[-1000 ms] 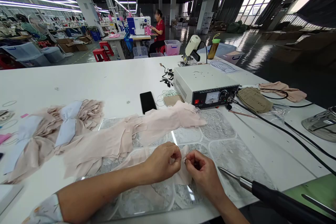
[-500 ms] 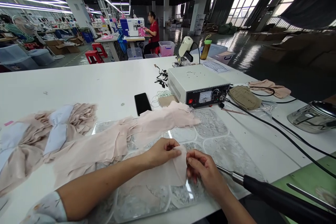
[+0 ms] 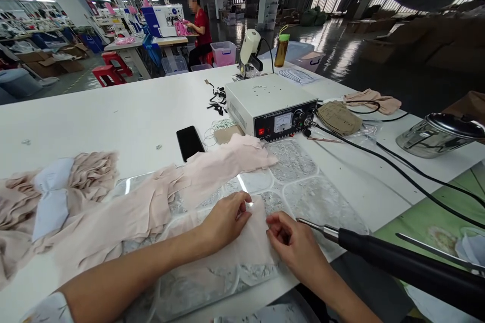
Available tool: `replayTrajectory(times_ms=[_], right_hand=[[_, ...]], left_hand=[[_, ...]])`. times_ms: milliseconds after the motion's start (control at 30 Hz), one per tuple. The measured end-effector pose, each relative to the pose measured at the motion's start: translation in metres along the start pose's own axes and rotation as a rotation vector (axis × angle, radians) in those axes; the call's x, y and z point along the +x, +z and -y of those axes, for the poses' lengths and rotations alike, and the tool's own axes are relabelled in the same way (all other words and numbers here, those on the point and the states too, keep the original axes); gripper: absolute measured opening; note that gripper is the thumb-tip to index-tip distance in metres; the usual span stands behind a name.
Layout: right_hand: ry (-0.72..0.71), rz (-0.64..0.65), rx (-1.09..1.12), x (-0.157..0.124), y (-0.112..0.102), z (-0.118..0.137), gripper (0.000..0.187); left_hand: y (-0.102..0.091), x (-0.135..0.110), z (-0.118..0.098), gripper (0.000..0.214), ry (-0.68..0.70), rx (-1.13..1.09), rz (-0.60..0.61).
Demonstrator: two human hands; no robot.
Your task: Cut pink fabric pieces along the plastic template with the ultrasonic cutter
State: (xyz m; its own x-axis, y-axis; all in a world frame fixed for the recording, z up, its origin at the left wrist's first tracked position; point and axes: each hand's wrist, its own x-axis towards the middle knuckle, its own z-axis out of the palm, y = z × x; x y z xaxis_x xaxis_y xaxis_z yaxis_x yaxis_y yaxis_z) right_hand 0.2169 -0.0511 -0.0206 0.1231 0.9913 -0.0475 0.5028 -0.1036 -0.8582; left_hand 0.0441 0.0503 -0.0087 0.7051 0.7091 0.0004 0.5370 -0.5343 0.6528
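A thin pale pink fabric piece [image 3: 255, 245] lies on the clear-topped, marbled mat [image 3: 318, 197] in front of me. My left hand [image 3: 227, 219] rests on its upper part, fingers curled and thumb bent in. At the fabric's right edge, my right hand [image 3: 293, 239] has its fingers curled, thumb and fingertips close to that edge. A black-handled tool [image 3: 382, 257] with a thin metal tip comes in from the right. Its tip reaches the back of my right hand; whether they touch is hidden. Overlapping pink fabric pieces [image 3: 227, 161] lie beyond my left hand.
A control box [image 3: 284, 121] with a meter and cables stands behind the mat. Near it are a phone [image 3: 190, 143], a bottle [image 3: 281, 50] and tan pads [image 3: 339, 118]. Tied fabric bundles [image 3: 91, 176] lie left, a glass jar [image 3: 435, 136] right. A co-worker [image 3: 200, 25] sits at a sewing machine.
My view has shifted, so the scene sits further left and higher. The fabric piece, raised at its right side before, now lies flatter. My hands are slightly further apart.
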Motion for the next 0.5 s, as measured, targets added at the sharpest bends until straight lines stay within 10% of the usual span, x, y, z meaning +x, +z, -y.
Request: replayTrajectory(times_ms=[267,500], right_hand=[[-0.298,-0.106,-0.249,-0.025,0.002,-0.012,0.024],[-0.525,-0.241,-0.505,-0.04,0.0,-0.014,0.029]], left_hand=[[0.0,-0.008,0.006,0.028,0.721,0.487,0.079],[-0.001,-0.007,0.005,0.029,0.748,0.553,0.116]])
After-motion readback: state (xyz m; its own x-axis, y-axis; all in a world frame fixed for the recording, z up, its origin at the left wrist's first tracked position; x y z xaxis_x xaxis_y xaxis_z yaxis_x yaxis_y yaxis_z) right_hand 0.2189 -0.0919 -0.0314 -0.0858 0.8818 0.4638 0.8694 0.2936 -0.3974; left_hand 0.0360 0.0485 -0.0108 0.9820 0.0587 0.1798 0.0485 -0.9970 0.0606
